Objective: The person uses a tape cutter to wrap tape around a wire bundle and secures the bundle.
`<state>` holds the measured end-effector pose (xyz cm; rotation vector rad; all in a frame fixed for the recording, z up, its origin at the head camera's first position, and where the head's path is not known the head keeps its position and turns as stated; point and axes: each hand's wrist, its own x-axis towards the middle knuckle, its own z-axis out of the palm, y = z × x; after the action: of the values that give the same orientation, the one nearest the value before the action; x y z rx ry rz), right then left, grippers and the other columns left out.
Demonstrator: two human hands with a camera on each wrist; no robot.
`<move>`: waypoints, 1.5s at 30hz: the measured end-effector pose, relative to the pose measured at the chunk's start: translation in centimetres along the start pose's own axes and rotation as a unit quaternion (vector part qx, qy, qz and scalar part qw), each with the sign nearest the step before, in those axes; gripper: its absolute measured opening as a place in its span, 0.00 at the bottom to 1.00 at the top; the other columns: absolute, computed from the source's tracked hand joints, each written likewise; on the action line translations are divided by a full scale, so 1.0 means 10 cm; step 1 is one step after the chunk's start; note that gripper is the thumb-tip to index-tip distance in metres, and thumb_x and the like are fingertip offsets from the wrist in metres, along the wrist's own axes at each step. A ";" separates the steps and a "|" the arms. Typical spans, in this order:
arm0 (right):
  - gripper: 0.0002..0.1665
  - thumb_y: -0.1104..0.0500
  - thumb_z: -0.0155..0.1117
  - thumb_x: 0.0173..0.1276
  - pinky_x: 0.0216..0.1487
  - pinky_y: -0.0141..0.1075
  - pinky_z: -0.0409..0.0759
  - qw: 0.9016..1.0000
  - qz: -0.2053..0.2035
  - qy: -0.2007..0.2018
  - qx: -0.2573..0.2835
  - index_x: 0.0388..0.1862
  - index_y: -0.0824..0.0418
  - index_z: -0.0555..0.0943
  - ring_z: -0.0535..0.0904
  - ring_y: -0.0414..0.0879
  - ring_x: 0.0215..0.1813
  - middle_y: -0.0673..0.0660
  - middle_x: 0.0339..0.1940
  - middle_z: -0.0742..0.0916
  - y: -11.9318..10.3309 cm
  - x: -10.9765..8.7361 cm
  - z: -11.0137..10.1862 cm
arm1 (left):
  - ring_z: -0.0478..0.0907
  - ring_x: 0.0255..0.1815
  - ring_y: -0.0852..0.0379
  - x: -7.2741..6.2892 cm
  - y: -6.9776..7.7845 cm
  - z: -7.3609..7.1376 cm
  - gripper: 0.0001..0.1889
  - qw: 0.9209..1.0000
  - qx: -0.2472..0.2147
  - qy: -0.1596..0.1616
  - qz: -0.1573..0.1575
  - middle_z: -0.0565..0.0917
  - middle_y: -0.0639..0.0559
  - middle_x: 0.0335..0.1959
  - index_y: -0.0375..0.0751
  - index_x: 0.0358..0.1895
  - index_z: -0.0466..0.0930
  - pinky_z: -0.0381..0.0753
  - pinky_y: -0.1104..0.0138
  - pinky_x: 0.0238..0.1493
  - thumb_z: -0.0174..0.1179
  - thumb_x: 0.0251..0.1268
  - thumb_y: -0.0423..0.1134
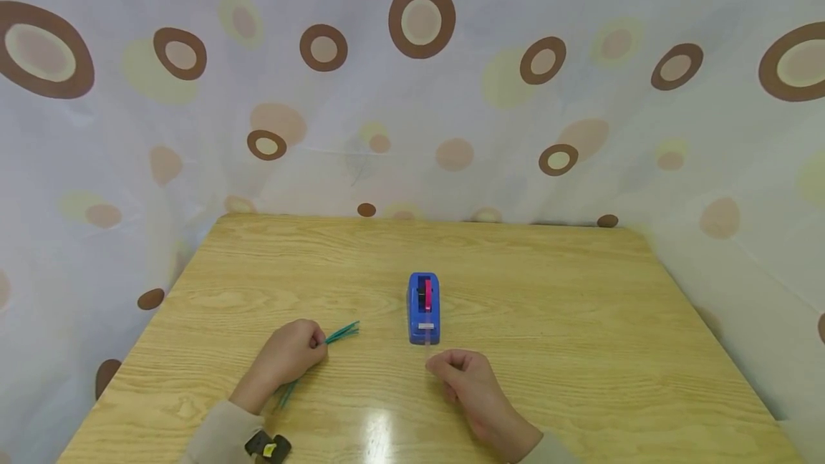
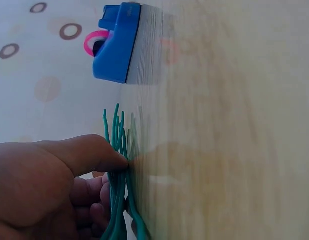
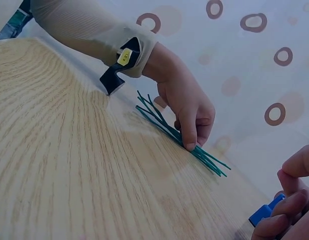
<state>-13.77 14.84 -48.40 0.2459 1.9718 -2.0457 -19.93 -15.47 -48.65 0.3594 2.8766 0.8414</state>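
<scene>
Close over the table, my left hand (image 1: pixel 290 353) pinches a small bundle of thin green wires (image 1: pixel 341 333) between thumb and fingers. Their ends fan out on both sides of the grip, as the right wrist view also shows. A blue tape dispenser (image 1: pixel 414 317) with a pink-cored roll (image 1: pixel 428 294) stands upright in front of me, its cutter end towards me. My right hand (image 1: pixel 475 389) pinches the end of a narrow clear tape strip (image 1: pixel 427 352) that runs out from the dispenser. The right fingertips are just in front of the dispenser.
The wood-grain table (image 1: pixel 567 292) carries all of this. A pale curtain (image 1: pixel 451 106) with brown rings and spots hangs behind it and along both sides. A black strap with a yellow label (image 1: pixel 269 449) sits at my left sleeve.
</scene>
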 end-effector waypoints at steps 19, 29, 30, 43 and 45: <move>0.16 0.59 0.68 0.67 0.28 0.31 0.69 1.000 -0.009 -0.008 0.006 0.40 0.74 0.83 0.66 0.42 0.24 0.49 0.20 0.74 0.00 0.00 -0.02 | 0.72 0.28 0.58 -0.04 0.00 -0.03 0.02 0.999 -0.031 -0.008 -0.021 0.77 0.55 0.28 0.39 0.33 0.80 0.74 0.62 0.33 0.61 0.65 0.33; 0.15 0.59 0.67 0.67 0.28 0.31 0.68 1.000 -0.006 -0.007 0.007 0.40 0.74 0.83 0.66 0.42 0.25 0.49 0.21 0.74 0.00 0.00 -0.01 | 0.71 0.26 0.59 -0.05 0.02 -0.10 0.03 0.999 -0.042 -0.010 -0.011 0.76 0.55 0.26 0.41 0.34 0.78 0.73 0.63 0.30 0.60 0.67 0.33; 0.15 0.59 0.67 0.67 0.29 0.31 0.68 1.000 -0.006 -0.007 0.007 0.40 0.74 0.83 0.66 0.42 0.25 0.49 0.21 0.75 0.00 0.00 -0.01 | 0.71 0.27 0.59 -0.05 0.01 -0.10 0.03 0.999 -0.045 -0.011 -0.012 0.76 0.55 0.26 0.41 0.34 0.78 0.73 0.63 0.31 0.60 0.67 0.33; 0.14 0.58 0.67 0.67 0.28 0.31 0.68 1.000 -0.002 -0.011 0.015 0.40 0.72 0.83 0.66 0.41 0.25 0.49 0.23 0.76 0.00 0.01 -0.02 | 0.76 0.34 0.59 -0.04 -0.06 -0.07 0.03 0.995 -0.096 0.009 -0.022 0.80 0.55 0.31 0.38 0.39 0.82 0.78 0.61 0.39 0.64 0.66 0.34; 0.15 0.58 0.67 0.68 0.28 0.31 0.68 1.000 -0.004 -0.012 0.014 0.40 0.72 0.83 0.66 0.41 0.25 0.49 0.24 0.76 0.00 0.01 -0.02 | 0.76 0.33 0.60 -0.03 -0.05 -0.07 0.03 0.994 -0.105 0.013 -0.027 0.80 0.56 0.31 0.38 0.38 0.83 0.78 0.62 0.38 0.65 0.65 0.33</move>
<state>-13.84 15.04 -48.40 0.2195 1.9331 -2.0732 -19.87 -16.30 -48.30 0.2475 2.7719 1.1321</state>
